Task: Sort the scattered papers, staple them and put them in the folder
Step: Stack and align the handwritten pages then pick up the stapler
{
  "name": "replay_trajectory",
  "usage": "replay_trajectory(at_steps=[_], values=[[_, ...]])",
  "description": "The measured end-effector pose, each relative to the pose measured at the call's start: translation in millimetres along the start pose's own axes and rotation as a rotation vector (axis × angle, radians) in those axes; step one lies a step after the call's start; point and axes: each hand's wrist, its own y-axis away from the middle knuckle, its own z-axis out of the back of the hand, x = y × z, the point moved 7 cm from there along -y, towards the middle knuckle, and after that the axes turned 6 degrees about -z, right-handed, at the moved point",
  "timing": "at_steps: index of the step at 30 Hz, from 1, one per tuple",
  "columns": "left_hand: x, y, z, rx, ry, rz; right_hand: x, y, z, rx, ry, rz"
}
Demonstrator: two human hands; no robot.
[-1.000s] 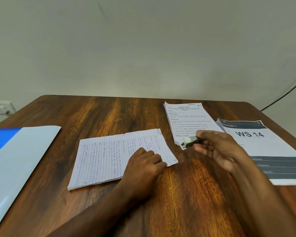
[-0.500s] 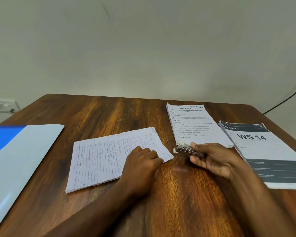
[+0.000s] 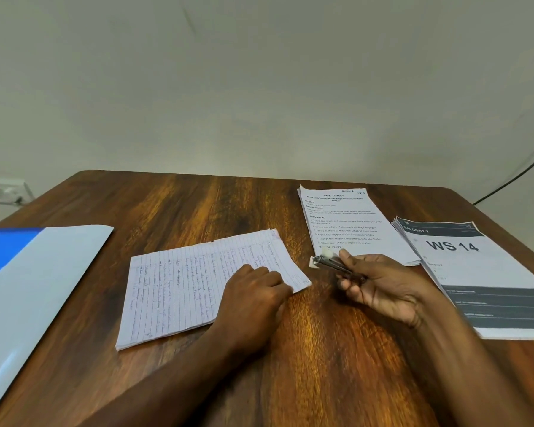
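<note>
Presently, head view: left hand (image 3: 253, 298) presses handwritten ruled paper stack (image 3: 198, 288) flat on brown wooden table (image 3: 336, 365); right hand (image 3: 379, 285) grips small metal stapler (image 3: 330, 264), just beside stack's corner. Blue-grey folder (image 3: 28, 288) far left. Risk: sheets slipping, misaligned staple.

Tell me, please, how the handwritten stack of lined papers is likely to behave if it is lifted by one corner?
The lined papers would probably droop, since they look like thin sheets. The layered edges suggest loose sheets, so they may fan apart. On the smooth wooden table they would likely slide easily; the left hand resting on them probably keeps them in place.
</note>
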Motion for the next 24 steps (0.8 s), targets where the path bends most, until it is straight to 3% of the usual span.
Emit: replay_trajectory(at_steps=[5, 16, 24], values=[[0.1, -0.2, -0.9, 0.006, -0.002, 0.001, -3.5, -0.5, 1.1, 0.026, 0.047, -0.006], [0.0, -0.9, -0.3, 0.008, -0.009, -0.007, 10.1, -0.2, 20.1, -0.358, 0.271, 0.269], [0.4, -1.7, 0.1, 0.000, -0.026, -0.003, 16.3, 8.1, 13.3, -0.472, 0.581, 0.361]])
